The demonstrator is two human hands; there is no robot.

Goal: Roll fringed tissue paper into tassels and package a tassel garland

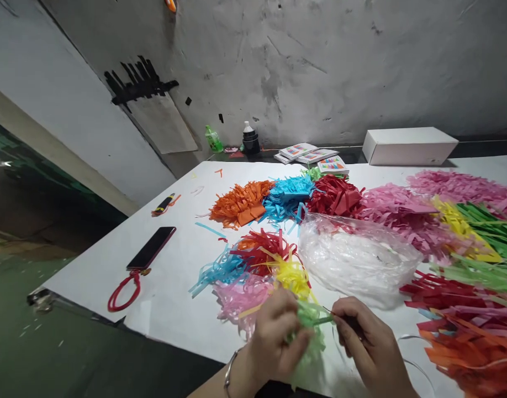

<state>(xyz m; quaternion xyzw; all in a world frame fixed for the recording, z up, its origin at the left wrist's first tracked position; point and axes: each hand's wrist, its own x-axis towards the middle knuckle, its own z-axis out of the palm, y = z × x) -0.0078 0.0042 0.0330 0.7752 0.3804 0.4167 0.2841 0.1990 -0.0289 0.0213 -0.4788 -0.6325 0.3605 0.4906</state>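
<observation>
At the table's front edge, my left hand (278, 334) has its fingers curled round a light green paper tassel (310, 314), whose strips hang below it. Close on its right, my right hand (367, 342) pinches a thin, dark needle-like piece at the tassel's end, with a thin pale strand hanging nearby. Beyond my left hand lie joined tassels in yellow (292, 276), pink (243, 296), blue (222, 271) and red (264, 249). A clear plastic bag (357, 257) with white contents rests behind my right hand.
Orange (241, 204), blue (289, 196), dark red (335, 198) and pink (402, 213) paper bundles line the back. More red and orange strips (473, 348) lie at right. A phone (152, 247) with a red cord is at left. A white box (408, 148) stands by the wall.
</observation>
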